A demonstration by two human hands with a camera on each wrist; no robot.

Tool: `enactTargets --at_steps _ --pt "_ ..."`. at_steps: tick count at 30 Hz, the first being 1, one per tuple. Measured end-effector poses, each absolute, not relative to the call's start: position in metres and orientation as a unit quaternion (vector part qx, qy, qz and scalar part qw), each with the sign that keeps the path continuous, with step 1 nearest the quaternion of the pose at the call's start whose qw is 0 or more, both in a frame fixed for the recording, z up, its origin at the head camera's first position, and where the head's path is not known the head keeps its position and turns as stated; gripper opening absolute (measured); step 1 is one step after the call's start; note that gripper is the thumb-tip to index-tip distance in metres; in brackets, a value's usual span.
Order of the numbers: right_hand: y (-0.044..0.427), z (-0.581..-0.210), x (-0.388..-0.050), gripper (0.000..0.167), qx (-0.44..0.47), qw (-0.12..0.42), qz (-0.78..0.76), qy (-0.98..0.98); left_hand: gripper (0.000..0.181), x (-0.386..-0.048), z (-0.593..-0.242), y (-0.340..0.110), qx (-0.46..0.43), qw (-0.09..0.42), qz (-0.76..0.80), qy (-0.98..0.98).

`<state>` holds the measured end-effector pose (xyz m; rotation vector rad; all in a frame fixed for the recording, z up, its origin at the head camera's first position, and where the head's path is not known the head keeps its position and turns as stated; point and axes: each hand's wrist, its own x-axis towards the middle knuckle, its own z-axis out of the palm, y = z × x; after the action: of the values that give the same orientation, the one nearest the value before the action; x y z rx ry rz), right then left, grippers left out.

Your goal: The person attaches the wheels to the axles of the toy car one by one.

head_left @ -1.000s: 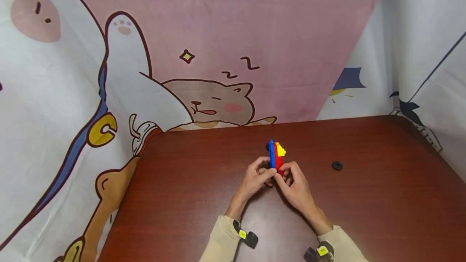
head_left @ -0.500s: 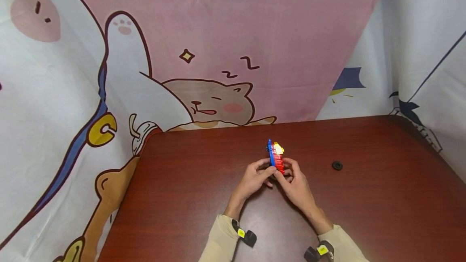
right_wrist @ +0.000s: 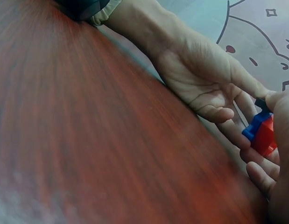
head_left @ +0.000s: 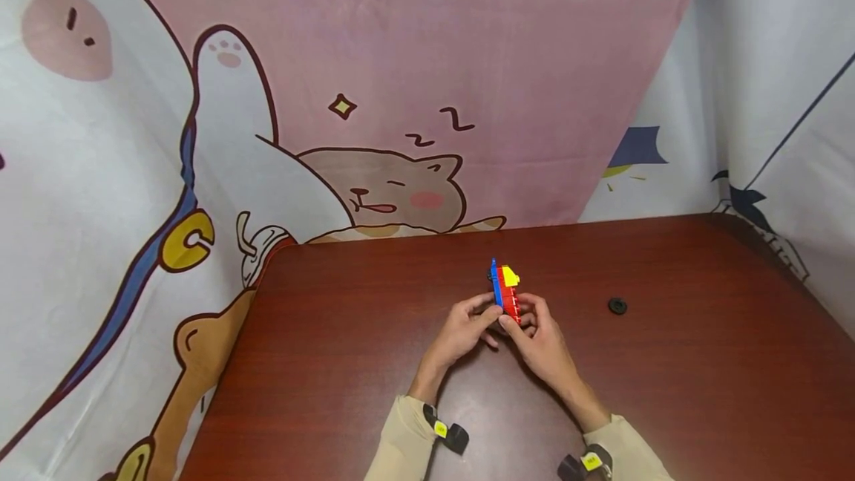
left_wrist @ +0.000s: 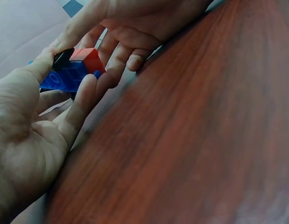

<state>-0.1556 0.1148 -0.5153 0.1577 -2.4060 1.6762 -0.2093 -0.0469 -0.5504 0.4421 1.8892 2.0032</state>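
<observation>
In the head view, both hands hold a small toy brick car point(head_left: 505, 295) above the table, tilted up on end. It has a blue base, a red body and a yellow block near its upper end. My left hand point(head_left: 465, 329) grips it from the blue side. From the red side my right hand point(head_left: 544, 340) pinches its lower end, the two thumbs close together. The left wrist view shows a black wheel-like part point(left_wrist: 63, 59) by the thumb, against the blue base. Fingers cover much of the car's lower end.
A loose black wheel point(head_left: 617, 306) lies on the brown wooden table point(head_left: 334, 362), right of the hands. Behind the table hangs a printed cloth point(head_left: 534, 80) with cartoon animals. A camera is strapped to each wrist.
The toy car has turned a little in the hands and leans slightly further left at its top, showing more of its red side. Both hands keep hold of it; the loose wheel stays put.
</observation>
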Motion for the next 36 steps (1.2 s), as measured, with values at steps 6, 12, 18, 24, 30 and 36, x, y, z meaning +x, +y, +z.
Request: enactTargets --at_steps 6,12,18,24,30,36 --pt "0.116 -0.517 -0.155 0.043 0.05 0.099 0.587 -0.802 0.045 -0.209 -0.55 -0.046 0.156 0.179 0.709 0.663" --pt "0.118 -0.518 -0.157 0.032 0.05 0.102 0.61 -0.784 0.038 -0.209 -0.549 -0.044 0.15 0.174 0.725 0.649" --pt "0.121 -0.542 -0.166 0.038 0.038 0.111 0.676 -0.728 0.031 -0.206 -0.548 -0.044 0.18 0.179 0.699 0.668" --pt "0.124 -0.553 -0.168 0.042 0.029 0.134 0.704 -0.697 0.026 -0.204 -0.546 -0.043 0.2 0.181 0.65 0.71" --pt "0.124 -0.552 -0.167 0.037 0.029 0.141 0.698 -0.701 0.028 -0.205 -0.544 -0.04 0.153 0.142 0.68 0.703" --pt "0.124 -0.539 -0.161 0.036 0.05 0.08 0.652 -0.752 0.038 -0.206 -0.544 -0.041 0.15 0.146 0.708 0.674"
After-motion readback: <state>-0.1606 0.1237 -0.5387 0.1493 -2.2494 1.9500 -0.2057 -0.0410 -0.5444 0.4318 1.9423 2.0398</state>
